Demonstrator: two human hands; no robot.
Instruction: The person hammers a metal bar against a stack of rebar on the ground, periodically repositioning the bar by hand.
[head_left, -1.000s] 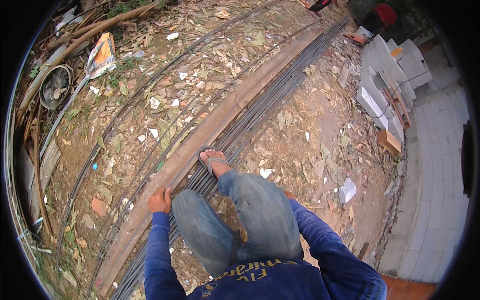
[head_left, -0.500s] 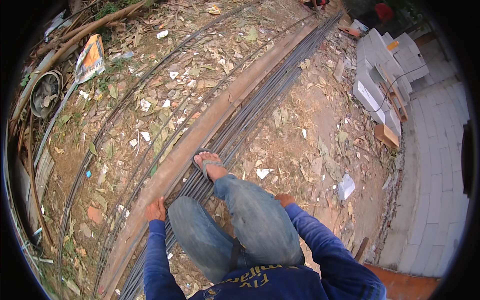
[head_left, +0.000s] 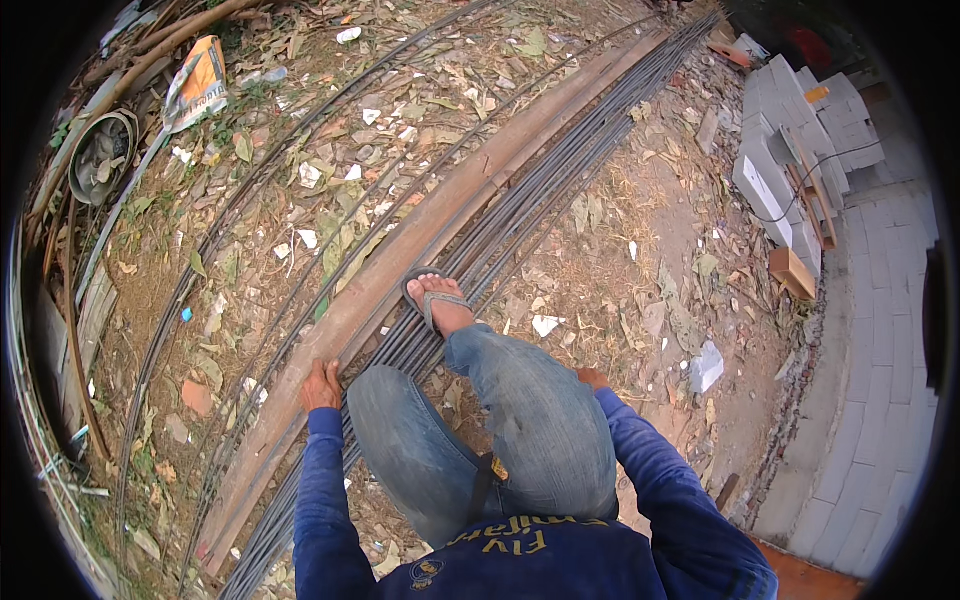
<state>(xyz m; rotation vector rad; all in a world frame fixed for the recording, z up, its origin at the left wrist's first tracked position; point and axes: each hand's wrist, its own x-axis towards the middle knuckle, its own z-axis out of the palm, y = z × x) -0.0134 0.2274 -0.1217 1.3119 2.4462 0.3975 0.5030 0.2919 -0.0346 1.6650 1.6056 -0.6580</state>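
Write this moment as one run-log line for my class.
left hand: on brown plank | right hand: partly hidden by right leg, grip unseen | sandalled foot: on dark rods beside plank

Knees stand between left grip and right grip, with passage past the foot.

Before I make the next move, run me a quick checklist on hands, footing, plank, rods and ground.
1. Left hand at the wooden plank: ok, it appears to rest on it.
2. Right hand grip: cannot tell, the right leg partly hides it.
3. Sandaled foot off the dark rods: not ok, it is over them by the plank's edge.
4. Plank lying alongside the rods: ok.
5. Ground free of litter: not ok, leaves and a white scrap lie there.
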